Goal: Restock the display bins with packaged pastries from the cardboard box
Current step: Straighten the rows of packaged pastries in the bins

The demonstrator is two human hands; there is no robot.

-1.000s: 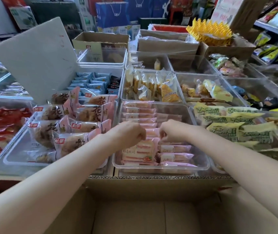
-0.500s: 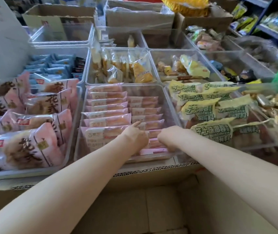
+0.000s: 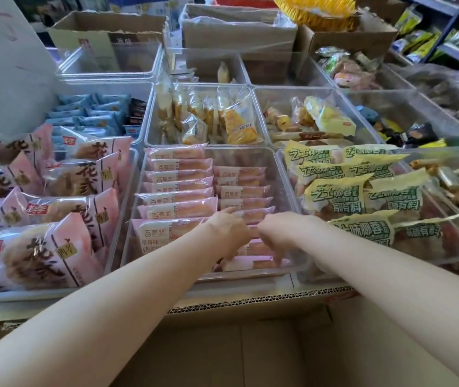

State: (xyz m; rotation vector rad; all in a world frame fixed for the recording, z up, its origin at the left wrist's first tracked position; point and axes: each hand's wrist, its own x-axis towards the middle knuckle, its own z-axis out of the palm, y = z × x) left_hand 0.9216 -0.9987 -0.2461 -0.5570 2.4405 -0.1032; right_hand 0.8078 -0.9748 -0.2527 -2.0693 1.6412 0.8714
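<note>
Both hands in clear bin point(image 3: 284, 174) near its front edge: left hand point(image 3: 229, 233) and right hand point(image 3: 278, 233) fingers curled down onto pink pastry packs point(image 3: 243, 191); actual grip can't tell.

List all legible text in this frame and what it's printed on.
"花式" in big dark characters: large pink pastry packs, left bin.
"芝士椰香" over "有有料", green: yellow-green packs, right bin.
"百草恋", as best I can read it: slim pink packs, middle bin under both hands.
Small print on all of these packs is blurred.
Blue packs, triangular wafer pack, printing on the rear cardboard box: too small or blurred to read.
</note>
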